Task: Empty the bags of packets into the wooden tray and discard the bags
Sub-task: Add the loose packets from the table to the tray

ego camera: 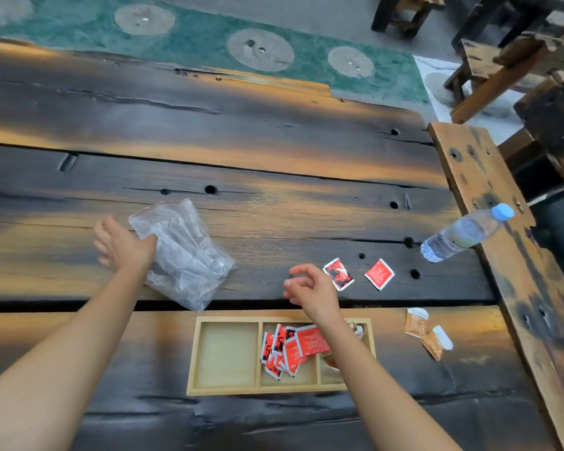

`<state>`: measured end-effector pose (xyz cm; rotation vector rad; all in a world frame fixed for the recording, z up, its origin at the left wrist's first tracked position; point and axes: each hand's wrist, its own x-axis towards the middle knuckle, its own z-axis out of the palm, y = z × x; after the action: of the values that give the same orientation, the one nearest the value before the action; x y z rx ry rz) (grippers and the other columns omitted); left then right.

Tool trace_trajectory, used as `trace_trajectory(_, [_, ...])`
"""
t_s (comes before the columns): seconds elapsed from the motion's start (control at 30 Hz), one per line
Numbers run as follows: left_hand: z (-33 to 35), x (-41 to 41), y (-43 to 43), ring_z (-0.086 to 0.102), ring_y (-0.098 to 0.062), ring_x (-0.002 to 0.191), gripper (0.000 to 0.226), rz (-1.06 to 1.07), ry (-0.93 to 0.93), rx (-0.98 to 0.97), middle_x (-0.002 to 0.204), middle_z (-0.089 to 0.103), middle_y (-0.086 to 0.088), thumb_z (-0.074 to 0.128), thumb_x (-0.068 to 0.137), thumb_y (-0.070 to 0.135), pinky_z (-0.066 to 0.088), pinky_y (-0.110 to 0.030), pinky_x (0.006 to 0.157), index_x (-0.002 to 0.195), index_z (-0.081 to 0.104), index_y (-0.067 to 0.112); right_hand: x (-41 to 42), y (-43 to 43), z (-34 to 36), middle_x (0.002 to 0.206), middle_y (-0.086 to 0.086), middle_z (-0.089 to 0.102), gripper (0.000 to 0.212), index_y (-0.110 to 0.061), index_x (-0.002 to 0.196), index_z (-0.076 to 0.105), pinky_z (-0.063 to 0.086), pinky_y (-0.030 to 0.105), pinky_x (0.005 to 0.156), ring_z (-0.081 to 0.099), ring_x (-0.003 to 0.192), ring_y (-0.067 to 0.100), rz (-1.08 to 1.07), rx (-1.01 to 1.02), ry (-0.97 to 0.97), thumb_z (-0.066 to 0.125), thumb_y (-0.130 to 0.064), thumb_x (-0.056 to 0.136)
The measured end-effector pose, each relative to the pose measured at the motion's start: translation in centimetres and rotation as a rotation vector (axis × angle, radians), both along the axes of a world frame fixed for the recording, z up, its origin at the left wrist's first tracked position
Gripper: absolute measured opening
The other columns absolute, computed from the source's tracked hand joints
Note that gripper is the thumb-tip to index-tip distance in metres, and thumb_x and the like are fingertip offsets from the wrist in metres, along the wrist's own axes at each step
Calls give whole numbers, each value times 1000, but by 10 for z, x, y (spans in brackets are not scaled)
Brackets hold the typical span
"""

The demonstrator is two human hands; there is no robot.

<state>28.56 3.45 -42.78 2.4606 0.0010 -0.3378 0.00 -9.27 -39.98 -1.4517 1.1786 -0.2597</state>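
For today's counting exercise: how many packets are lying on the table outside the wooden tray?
4: two red packets beyond the right hand, two brown packets right of the tray. None seem hidden.

Head camera, high, looking forward-down at table [274, 177], close

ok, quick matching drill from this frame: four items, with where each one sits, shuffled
Items:
1. clear plastic bags
2. water bottle
3. brown packets
4. pile of red packets

Places:
A. middle compartment of the wooden tray
B. on the table right of the tray
C. under the left hand
D. near the table's right edge, blue cap on

Pairs: 1-C, 2-D, 3-B, 4-A
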Motion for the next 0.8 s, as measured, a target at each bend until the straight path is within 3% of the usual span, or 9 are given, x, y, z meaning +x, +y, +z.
trace_trajectory(0.07, [9, -9, -7, 32, -32, 133, 63, -82, -146, -68, 149, 33, -9, 64, 80, 18, 26, -50, 108, 138, 38, 13, -6, -5, 1, 71, 5, 67, 12, -10, 97, 60, 57, 37, 72, 67, 67, 19, 6, -7, -6, 62, -4, 87])
trace_trajectory(0.13, [18, -27, -24, 45, -28, 123, 43, -294, -218, -140, 135, 49, -9, 59, 83, 15, 35, -43, 102, 126, 52, 15, -15, -10, 2, 72, 7, 66, 11, -11, 95, 60, 55, 35, 70, 66, 66, 19, 7, -9, -7, 61, -3, 87])
trace_trajectory(0.23, [25, -73, -61, 61, -20, 102, 24, -738, -149, -187, 111, 67, -5, 58, 86, 13, 48, -34, 90, 109, 65, 14, -34, -27, 1, 73, 7, 66, 13, -13, 92, 62, 52, 35, 70, 64, 67, 20, -38, -38, 16, 63, -1, 85])
trace_trajectory(0.33, [20, -128, -101, 63, -18, 96, 17, -1120, -125, -65, 102, 70, -1, 58, 87, 22, 49, -35, 87, 100, 68, 18, -66, -53, -4, 80, 10, 69, 15, -13, 93, 65, 52, 39, 76, 65, 76, 22, -177, -70, 35, 64, -2, 83])
trace_trajectory(0.5, [-5, -194, -158, 55, -22, 116, 34, -1409, -154, 47, 127, 57, -2, 56, 86, 26, 43, -36, 93, 120, 58, 20, -126, -100, -25, 91, 6, 66, 21, -5, 104, 67, 47, 35, 79, 60, 85, 19, -382, -126, 129, 67, -5, 82])
trace_trajectory(0.63, [-26, -221, -196, 37, -25, 133, 49, -1555, -219, 191, 149, 36, -3, 55, 88, 25, 38, -40, 102, 136, 45, 21, -150, -129, -48, 111, 7, 65, 32, -12, 114, 64, 45, 24, 74, 60, 85, 15, -369, -180, 287, 68, -10, 82])
trace_trajectory(0.7, [-37, -229, -208, 27, -27, 138, 50, -1678, -299, 328, 156, 24, -5, 50, 91, 25, 30, -42, 105, 140, 39, 25, -153, -140, -60, 127, 11, 58, 44, -11, 126, 58, 44, 27, 90, 57, 108, 21, -273, -234, 360, 66, -5, 83])
trace_trajectory(0.8, [-51, -233, -215, 23, -27, 138, 47, -1821, -446, 438, 156, 23, -4, 40, 96, 25, 23, -43, 107, 142, 34, 29, -147, -149, -74, 148, 11, 42, 59, -11, 141, 43, 24, 34, 114, 31, 141, 28, -78, -315, 469, 63, -5, 86])
